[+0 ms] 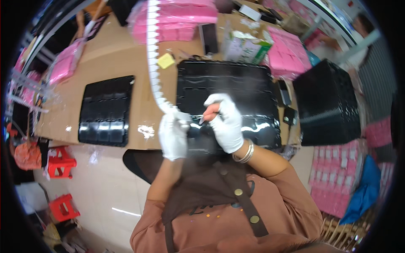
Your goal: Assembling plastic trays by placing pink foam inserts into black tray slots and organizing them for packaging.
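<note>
Left grip, white-gloved: fingers closed, holding the lower end of the white toothed strip, a small grey flat piece jutting from the fingertips toward the right. Right grip, white-gloved with bare fingertips showing: thumb and forefinger drawn together in a pinch, apparently on a small pale piece, too small for us to identify. Position: both grips stand side by side over the near part of the large black panel, a gap between them; whether either touches the panel we cannot tell. The strip runs from the left grip, bends, and rises past the upper edge of our view. Hazards, as we judge them: the small pale piece could slip or cling to glove fabric, given so fine a pinch; the strip could twist or snag by its toothed side if pulled sharply; glare on the glossy panel could hide a crooked placement; bare fingertips could smudge whatever they press. Edges and room: the panel's near edge lies close to our body, so drawing back is limited; brown desk shows between this panel and the smaller black panel, leaving us sideways room at left; at right, the black crate-like block bounds the reach; beyond the far edge, the yellow pad, open carton and pink packs crowd forward movement.
</note>
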`<state>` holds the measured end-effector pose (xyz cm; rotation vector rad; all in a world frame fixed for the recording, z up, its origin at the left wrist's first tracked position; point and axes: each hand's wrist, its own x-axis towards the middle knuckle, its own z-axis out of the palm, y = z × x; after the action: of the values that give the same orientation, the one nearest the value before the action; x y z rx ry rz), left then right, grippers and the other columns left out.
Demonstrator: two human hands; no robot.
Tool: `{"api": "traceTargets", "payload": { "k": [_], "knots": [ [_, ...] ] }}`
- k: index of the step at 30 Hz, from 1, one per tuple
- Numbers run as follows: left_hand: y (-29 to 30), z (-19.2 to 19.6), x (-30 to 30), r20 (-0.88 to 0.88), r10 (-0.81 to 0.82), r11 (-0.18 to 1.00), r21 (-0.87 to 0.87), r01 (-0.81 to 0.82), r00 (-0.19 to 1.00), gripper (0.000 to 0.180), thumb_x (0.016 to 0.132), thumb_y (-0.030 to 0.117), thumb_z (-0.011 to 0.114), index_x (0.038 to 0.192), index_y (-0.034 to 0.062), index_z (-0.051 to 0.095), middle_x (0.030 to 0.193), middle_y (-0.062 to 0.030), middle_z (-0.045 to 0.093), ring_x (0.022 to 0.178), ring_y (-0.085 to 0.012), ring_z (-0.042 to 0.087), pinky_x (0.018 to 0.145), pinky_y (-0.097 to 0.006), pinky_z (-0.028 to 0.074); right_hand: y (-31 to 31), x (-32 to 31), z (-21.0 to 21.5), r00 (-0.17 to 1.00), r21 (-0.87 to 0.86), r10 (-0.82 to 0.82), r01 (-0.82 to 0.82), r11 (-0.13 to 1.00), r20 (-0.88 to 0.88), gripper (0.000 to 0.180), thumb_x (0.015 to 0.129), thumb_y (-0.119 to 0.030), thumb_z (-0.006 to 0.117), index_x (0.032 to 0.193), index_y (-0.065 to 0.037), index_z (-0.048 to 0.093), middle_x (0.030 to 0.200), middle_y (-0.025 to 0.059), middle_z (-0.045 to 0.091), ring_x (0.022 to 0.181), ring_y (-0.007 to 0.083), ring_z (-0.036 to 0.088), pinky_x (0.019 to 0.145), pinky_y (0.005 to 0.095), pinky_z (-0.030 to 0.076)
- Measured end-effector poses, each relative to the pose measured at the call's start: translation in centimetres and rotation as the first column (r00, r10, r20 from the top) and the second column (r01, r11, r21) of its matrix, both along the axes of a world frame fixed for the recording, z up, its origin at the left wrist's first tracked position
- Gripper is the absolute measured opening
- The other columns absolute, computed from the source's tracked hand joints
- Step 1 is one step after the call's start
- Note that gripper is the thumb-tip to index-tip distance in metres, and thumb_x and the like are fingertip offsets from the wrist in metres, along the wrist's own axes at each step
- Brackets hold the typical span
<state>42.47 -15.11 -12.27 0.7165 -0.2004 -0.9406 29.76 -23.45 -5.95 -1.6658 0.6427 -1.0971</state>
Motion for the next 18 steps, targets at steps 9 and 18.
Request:
{"api": "traceTargets", "payload": {
  "k": [9, 18],
  "knots": [
    [2.5, -1.9, 1.0, 0.341, 0.169, 0.923, 0.273, -0.269, 0.925, 0.022, 0.098, 0.019, 0.053, 0.107, -0.0001, 0.059, 0.084, -0.0033, 0.059, 0.066, -0.0074, 0.055, 0.056, -0.022, 0.046, -5.0, -19.2, -2.1, 0.634, -0.408, -0.303, -0.021, 0.913, -0.711, 0.009, 0.064, -0.001, 0.068, 0.069, -0.003, 0.060, 0.084, 0.0076, 0.061, 0.080, 0.0248, 0.059, 0.073, 0.0366, 0.048],
    [2.5, -2.7, 0.5, 0.427, 0.099, 0.944, 0.247, -0.221, 0.899, 0.021, 0.097, 0.018, 0.053, 0.109, 0.0018, 0.058, 0.091, -0.0024, 0.057, 0.074, -0.0082, 0.055, 0.060, -0.022, 0.046, -3.4, -19.1, -5.3, 0.464, -0.528, -0.496, 0.070, 0.846, -0.734, 0.010, 0.064, -0.003, 0.064, 0.065, -0.007, 0.055, 0.073, 0.0076, 0.054, 0.078, 0.0283, 0.054, 0.070, 0.0415, 0.042]
  ]
}}
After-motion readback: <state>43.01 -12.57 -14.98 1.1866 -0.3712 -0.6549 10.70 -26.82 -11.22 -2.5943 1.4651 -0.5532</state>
